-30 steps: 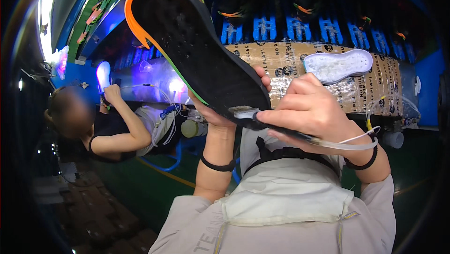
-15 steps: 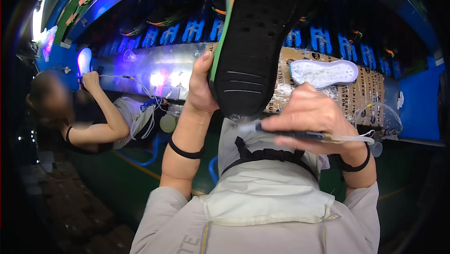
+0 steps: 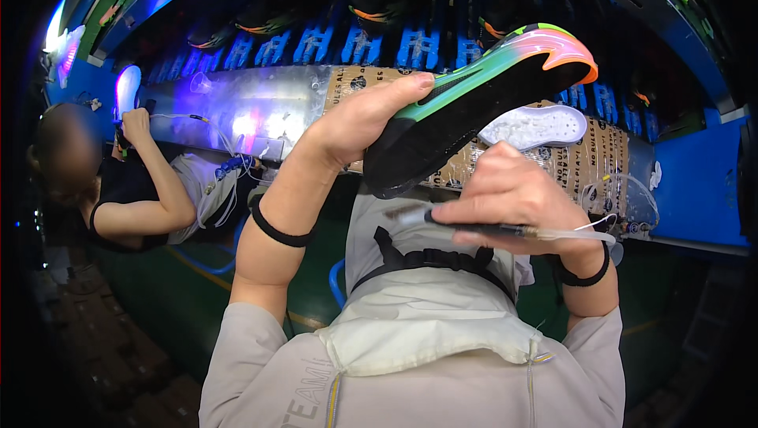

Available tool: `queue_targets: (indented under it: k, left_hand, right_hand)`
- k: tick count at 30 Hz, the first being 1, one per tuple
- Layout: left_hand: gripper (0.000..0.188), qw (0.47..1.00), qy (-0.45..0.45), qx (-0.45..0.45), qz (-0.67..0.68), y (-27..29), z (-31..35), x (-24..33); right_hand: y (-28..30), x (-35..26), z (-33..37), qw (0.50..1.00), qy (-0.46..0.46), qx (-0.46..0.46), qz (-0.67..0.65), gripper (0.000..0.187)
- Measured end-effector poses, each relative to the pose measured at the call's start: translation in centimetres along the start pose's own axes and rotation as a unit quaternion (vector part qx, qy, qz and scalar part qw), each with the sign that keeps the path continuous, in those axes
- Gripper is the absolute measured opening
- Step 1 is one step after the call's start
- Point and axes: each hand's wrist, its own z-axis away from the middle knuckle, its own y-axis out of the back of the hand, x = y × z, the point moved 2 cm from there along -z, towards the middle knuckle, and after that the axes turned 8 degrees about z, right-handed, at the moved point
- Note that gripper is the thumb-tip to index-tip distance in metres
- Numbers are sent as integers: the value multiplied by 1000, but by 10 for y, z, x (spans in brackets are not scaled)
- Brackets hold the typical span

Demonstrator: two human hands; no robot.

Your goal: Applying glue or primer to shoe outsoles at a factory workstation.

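Note:
My left hand (image 3: 355, 124) grips a shoe upper (image 3: 446, 124) by its side near the heel, thumb on top. The upper has a black underside and a glossy side fading from green to pink and orange; its toe points away to the right. Closed round the dark handle of a brush (image 3: 485, 228), my right hand (image 3: 517, 195) is slightly blurred. The brush's blurred bristles are just below the heel, apart from it. A pale tube (image 3: 572, 234) runs from the handle's rear. Beyond my right hand a white shoe sole (image 3: 541, 125) lies on the bench, partly behind the upper.
Printed cardboard (image 3: 608, 158) covers part of the metal bench (image 3: 296, 96). Behind it stand blue racks (image 3: 418, 49) with dark shoes. At left, a co-worker's hand (image 3: 136, 124) holds a white sole (image 3: 127, 90). A clear cup (image 3: 200, 82) sits on the bench.
The upper has tilted over to the right in my left hand, so its coloured side now shows. The brush has moved slightly left and away from the heel.

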Motion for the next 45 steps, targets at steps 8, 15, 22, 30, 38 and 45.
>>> queue_targets:
  k: [8,15,22,30,38,45]
  left_hand:
    - [48,998,39,30,-49,1,1,4]
    - [51,998,61,3,36,2,6,-1]
    - [56,966,-27,2,256,-1,12,-60]
    - [74,959,-38,52,275,19,11,-104]
    - [81,942,-12,11,336,-19,28,-101]
    - [70,943,-71,89,314,8,30,-109]
  right_hand:
    - [-3,5,7,992,10,-37,119,33]
    - [5,3,15,999,-34,-12,29,24]
    - [21,51,22,890,-242,360,139,24]
    - [-23,9,28,983,-106,75,133,32]
    - [-4,54,6,915,-123,269,275,28]
    - [-35,29,17,984,28,35,171,37]
